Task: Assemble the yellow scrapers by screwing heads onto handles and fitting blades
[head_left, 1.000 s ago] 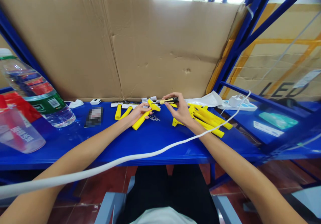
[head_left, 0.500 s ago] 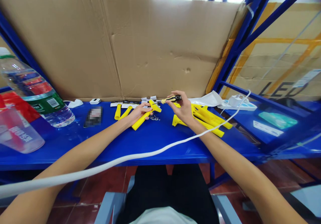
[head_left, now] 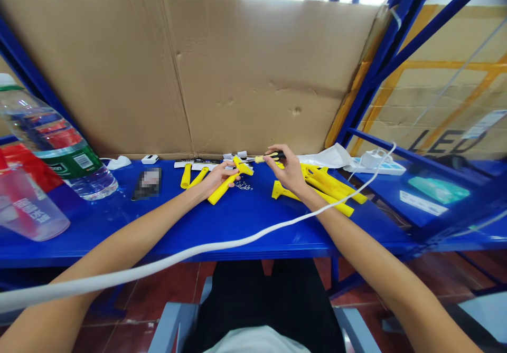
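My left hand (head_left: 218, 178) is closed round a yellow plastic scraper (head_left: 224, 188), a T-shaped piece with its wide head tilted up toward the right. In my right hand (head_left: 288, 168) is a screwdriver (head_left: 269, 158) with a yellow-and-black handle, gripped between thumb and fingers and pointing left at the scraper's head. Whether its tip touches the head is too small to tell. Small screws (head_left: 244, 186) lie scattered on the blue table (head_left: 245, 226) just below the scraper's head. More yellow scrapers (head_left: 332, 187) are piled beside and under my right forearm.
Two yellow pieces (head_left: 186, 176) lie left of my left hand, near a phone (head_left: 147, 184). A large water bottle (head_left: 71, 152) and plastic cup (head_left: 35, 205) stand at far left. A white cable (head_left: 237, 242) crosses in front; a power strip (head_left: 376, 164) sits right. Cardboard (head_left: 253, 78) walls the back.
The scraper's head and my left hand have shifted very slightly left. The screwdriver's handle has turned a little in my right hand. Everything else stays put.
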Demonstrator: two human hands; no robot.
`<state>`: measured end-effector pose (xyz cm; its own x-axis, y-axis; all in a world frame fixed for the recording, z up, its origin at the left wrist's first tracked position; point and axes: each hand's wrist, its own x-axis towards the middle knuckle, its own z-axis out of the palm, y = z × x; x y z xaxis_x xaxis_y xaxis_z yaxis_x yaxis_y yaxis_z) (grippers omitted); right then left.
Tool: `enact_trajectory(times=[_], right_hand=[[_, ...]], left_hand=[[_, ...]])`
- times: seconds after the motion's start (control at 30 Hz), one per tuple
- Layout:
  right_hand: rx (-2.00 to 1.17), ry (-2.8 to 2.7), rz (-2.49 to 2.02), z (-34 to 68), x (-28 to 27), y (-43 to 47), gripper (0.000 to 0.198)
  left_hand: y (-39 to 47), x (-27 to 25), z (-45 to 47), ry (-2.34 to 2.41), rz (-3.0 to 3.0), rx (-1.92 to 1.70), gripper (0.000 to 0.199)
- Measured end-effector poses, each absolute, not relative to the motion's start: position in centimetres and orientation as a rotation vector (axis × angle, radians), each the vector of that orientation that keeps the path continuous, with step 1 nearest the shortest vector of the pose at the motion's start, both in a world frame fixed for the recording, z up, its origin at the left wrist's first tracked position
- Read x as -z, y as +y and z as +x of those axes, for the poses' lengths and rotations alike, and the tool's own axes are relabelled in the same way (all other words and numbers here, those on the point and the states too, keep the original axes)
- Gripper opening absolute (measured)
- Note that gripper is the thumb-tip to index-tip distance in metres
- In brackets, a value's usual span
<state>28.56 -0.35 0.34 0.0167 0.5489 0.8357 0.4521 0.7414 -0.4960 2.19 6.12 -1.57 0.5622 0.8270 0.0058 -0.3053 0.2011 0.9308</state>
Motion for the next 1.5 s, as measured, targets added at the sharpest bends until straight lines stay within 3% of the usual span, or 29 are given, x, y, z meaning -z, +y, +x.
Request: enact_trajectory(times=[0.73,1.07,1.33,1.5], right_hand=[[-0.065,-1.622,-0.949,28.9,-0.3,-0.6,0.031],[-0.288,-1.606,-0.646,27.6,-0.2,-0.7,0.026],[-0.203,-1.585,-0.8,27.8,-0.2,-1.0,0.031],[-0.189,-1.637,-0.676,27.5,-0.3,-1.1,0.034]], left_hand=[[6.0,1.5,2.3,0.587,1.097,-0.888,0.042],[6.0,1.6,2.3,0.578,1.082,-0.888,0.043],[5.9,1.6,2.4,0.578,1.092,-0.879,0.045],[6.0,1.7,2.4,0.575,1.103,-0.877,0.047]])
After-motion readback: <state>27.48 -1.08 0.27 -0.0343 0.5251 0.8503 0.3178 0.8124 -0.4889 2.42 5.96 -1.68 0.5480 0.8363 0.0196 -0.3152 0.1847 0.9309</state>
